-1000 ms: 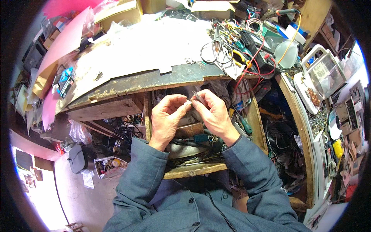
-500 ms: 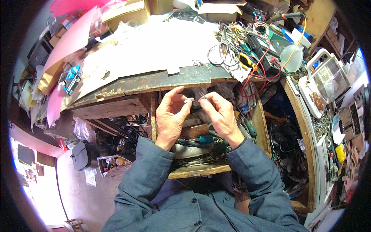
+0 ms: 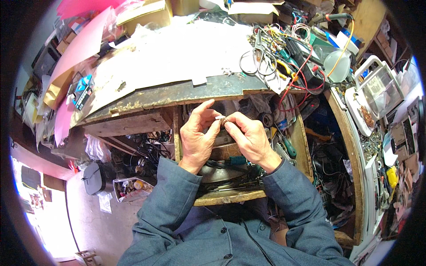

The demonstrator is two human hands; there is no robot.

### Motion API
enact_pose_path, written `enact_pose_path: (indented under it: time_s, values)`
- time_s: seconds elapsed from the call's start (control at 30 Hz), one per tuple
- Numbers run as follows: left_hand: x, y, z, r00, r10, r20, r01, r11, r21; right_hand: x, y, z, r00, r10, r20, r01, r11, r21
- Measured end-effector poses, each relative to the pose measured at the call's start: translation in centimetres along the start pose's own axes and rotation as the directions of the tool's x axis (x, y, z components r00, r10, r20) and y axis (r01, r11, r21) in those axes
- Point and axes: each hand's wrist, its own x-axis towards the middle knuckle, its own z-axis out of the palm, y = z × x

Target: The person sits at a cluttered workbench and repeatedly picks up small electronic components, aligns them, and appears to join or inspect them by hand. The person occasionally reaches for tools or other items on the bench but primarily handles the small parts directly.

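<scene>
Both hands meet above the open drawer (image 3: 235, 197), in front of the bench edge. My left hand (image 3: 198, 136) pinches a small white piece (image 3: 219, 118) between thumb and forefinger; its kind is too small to make out. My right hand (image 3: 251, 136) is closed in a pinch right beside it, its fingertips touching or nearly touching the piece. Whatever the right fingertips hold is hidden. Beneath the hands, a tool with a teal handle (image 3: 237, 160) lies in the drawer among thin metal tools.
White sheets (image 3: 177, 55) cover the bench top. Scissors (image 3: 262, 62), tangled wires and red test leads (image 3: 295, 80) crowd its right side. A soldering iron (image 3: 333, 17) lies at the far right. A clear-lidded case (image 3: 380, 86) stands beyond. A box of parts (image 3: 132, 188) sits lower left.
My right hand has moved left, bringing its fingertips against the left ones. The thin shiny thing seen at the right fingertips before no longer shows. The left hand stays nearly in place.
</scene>
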Motion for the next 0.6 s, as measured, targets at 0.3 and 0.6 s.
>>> enact_pose_path:
  time_s: [0.3, 0.6]
  values:
    - [-0.20, 0.83, 0.32, 0.998, 0.065, 0.013, -0.066, 0.984, 0.165, -0.09, 0.13, 0.10, 1.000, 0.009, -0.030, -0.008, 1.000, 0.016]
    - [-0.29, 0.51, 0.68, 0.994, 0.092, -0.066, -0.082, 0.986, 0.147, -0.22, -0.19, 0.35, 0.998, 0.021, -0.059, -0.021, 1.000, 0.017]
